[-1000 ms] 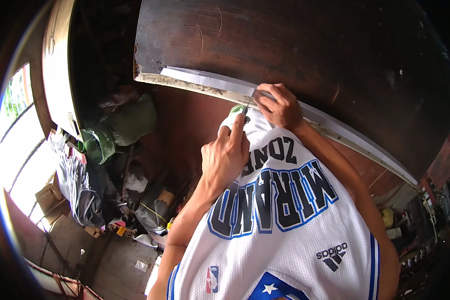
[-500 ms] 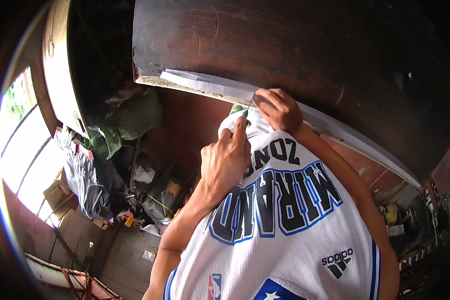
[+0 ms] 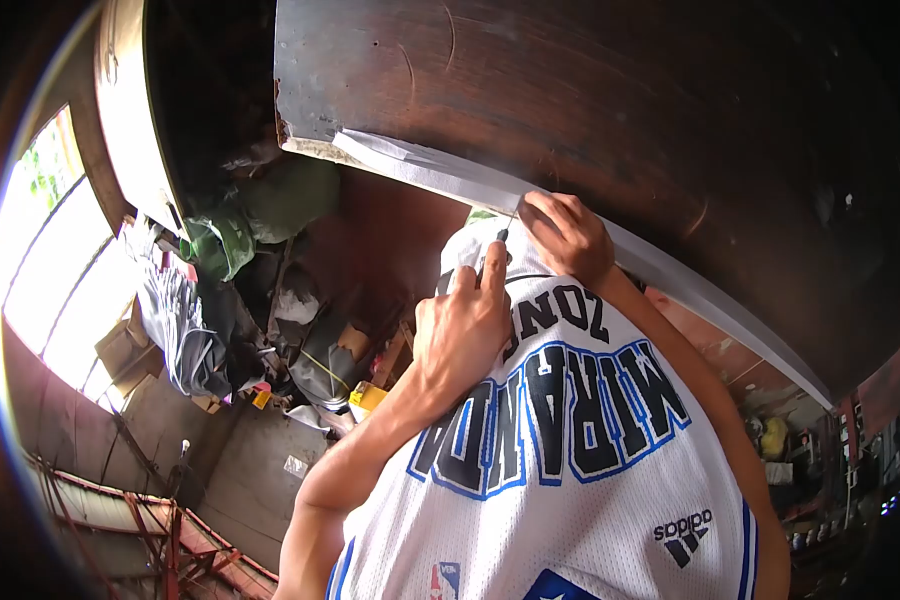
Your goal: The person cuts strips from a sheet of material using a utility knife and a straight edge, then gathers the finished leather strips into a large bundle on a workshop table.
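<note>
My left hand [image 3: 462, 330] is closed around a slim tool with a dark shank [image 3: 503, 235]. My index finger lies along it, and its thin metal tip points up at the lower edge of a white strip [image 3: 450, 180]. The tool's handle is hidden in my palm. Just right of the tip, my right hand [image 3: 570, 235] has its fingers bent and pressed together on the strip's edge. This long, paper-like strip runs along the edge of a dark brown wooden panel [image 3: 530, 90], whose left corner looks worn.
Grey sheets [image 3: 175, 320], a green bag [image 3: 220, 245] and a cardboard box [image 3: 125, 345] are piled at the left, near a bright window [image 3: 50, 260]. A yellow object [image 3: 368, 398] lies beyond my left forearm. Cluttered shelves [image 3: 820, 520] stand at the lower right.
The view has shifted slightly, so the panel's left end sits further right and higher. Both hands stay at the strip, with the tool tip still close to my right fingers.
</note>
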### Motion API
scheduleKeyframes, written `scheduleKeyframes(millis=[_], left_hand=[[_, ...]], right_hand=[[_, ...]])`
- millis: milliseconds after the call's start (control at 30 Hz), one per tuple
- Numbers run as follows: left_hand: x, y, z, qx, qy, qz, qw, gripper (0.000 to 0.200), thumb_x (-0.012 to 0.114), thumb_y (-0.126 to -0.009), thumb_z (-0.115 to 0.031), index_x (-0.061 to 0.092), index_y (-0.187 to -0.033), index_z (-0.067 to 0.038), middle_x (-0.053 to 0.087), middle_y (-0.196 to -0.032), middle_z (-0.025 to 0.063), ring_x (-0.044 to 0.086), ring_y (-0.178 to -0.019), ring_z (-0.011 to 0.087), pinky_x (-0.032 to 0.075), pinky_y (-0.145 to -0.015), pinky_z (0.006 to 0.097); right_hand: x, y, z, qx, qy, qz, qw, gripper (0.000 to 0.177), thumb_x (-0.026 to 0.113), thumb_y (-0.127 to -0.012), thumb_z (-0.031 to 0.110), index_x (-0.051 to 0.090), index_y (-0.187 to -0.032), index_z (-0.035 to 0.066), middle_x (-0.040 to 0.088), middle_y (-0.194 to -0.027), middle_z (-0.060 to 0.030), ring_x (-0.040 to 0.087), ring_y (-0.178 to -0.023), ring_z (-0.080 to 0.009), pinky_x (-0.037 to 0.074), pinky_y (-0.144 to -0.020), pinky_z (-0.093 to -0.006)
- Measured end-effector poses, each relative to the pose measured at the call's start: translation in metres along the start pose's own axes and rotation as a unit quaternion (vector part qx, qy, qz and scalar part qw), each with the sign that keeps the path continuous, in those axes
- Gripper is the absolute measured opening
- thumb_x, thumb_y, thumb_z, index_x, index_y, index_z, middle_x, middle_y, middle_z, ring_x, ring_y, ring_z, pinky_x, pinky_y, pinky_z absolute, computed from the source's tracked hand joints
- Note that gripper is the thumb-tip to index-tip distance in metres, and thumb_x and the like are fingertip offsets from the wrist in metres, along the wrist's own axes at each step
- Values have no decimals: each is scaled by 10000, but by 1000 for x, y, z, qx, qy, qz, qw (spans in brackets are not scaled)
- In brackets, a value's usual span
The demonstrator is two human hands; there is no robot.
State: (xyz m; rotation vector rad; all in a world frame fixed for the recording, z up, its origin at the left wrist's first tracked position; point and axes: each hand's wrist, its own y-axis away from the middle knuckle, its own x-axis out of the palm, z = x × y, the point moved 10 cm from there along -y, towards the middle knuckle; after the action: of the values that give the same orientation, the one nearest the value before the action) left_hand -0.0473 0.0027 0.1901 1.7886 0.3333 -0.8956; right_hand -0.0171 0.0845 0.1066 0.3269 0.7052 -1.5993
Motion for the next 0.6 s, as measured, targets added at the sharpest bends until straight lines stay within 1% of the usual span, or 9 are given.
scheduleKeyframes(millis=[133, 167, 233, 267, 367, 400, 433, 533, 600], left_hand=[[8, -9, -2, 10, 11, 14, 1000, 569, 580, -848, -105, 430, -1380, 32, 617, -891, 257, 665, -611, 358, 551, -516, 439], [13, -14, -1, 36, 16, -10, 999, 640, 579, -838, -95, 370, -1420, 67, 613, -871, 245, 658, -611, 356, 557, -540, 437], [20, -23, -1, 17, -20, -22, 999, 560, 615, -873, -105, 427, -1396, -41, 637, -881, 225, 658, -604, 356, 548, -530, 438], [16, -21, 0, 32, 2, -50, 998, 568, 612, -877, -103, 419, -1409, -54, 637, -895, 224, 660, -610, 357, 544, -522, 432], [16, -19, 4, 8, 8, -32, 999, 568, 612, -884, -107, 418, -1416, -67, 638, -891, 213, 661, -613, 353, 541, -515, 430], [16, -18, 7, 2, 8, -45, 999, 537, 616, -892, -106, 449, -1402, -78, 640, -885, 181, 656, -602, 324, 539, -506, 412], [19, -16, 10, 2, 11, -47, 999, 537, 616, -892, -106, 449, -1402, -78, 640, -885, 181, 656, -602, 324, 539, -506, 412], [18, -9, 15, 32, 42, -109, 993, 483, 624, -909, -99, 511, -1378, -81, 639, -865, 124, 641, -580, 263, 537, -484, 370], [29, -7, 22, 47, 43, -133, 989, 488, 625, -912, -103, 506, -1385, -78, 639, -861, 121, 641, -578, 254, 538, -480, 362]], right_hand=[[0, -2, 3, -14, 1, -3, 1000, 283, 719, -746, 58, 702, -1025, 15, 644, -1109, -79, 624, -951, -217, 555, -783, -295], [-1, -1, 4, -11, -5, -11, 1000, 295, 723, -741, 58, 699, -1032, 16, 648, -1102, -86, 628, -948, -222, 557, -780, -299], [-4, -4, 3, -7, -6, -20, 1000, 307, 728, -736, 57, 695, -1039, 17, 651, -1096, -93, 633, -946, -227, 559, -777, -302], [-5, -5, 4, -11, 0, -19, 1000, 311, 733, -733, 60, 695, -1038, 18, 655, -1086, -95, 636, -939, -231, 561, -773, -306], [-7, -4, 5, -16, -2, -18, 1000, 302, 738, -739, 70, 695, -1033, 18, 664, -1055, -91, 640, -916, -231, 563, -757, -304], [-8, -5, 7, -16, 6, -19, 1000, 276, 737, -745, 69, 701, -1014, 18, 663, -1054, -88, 638, -913, -225, 561, -754, -301], [-9, -6, 8, -16, 14, -19, 1000, 250, 737, -752, 69, 707, -995, 18, 663, -1052, -84, 636, -909, -220, 559, -751, -299], [-12, -6, 6, -5, 11, -28, 1000, 187, 731, -768, 68, 719, -949, 24, 661, -1047, -71, 631, -905, -211, 553, -741, -298], [-12, -6, 3, 2, 0, -28, 1000, 173, 730, -771, 68, 722, -938, 25, 660, -1048, -66, 629, -910, -212, 551, -737, -301]])
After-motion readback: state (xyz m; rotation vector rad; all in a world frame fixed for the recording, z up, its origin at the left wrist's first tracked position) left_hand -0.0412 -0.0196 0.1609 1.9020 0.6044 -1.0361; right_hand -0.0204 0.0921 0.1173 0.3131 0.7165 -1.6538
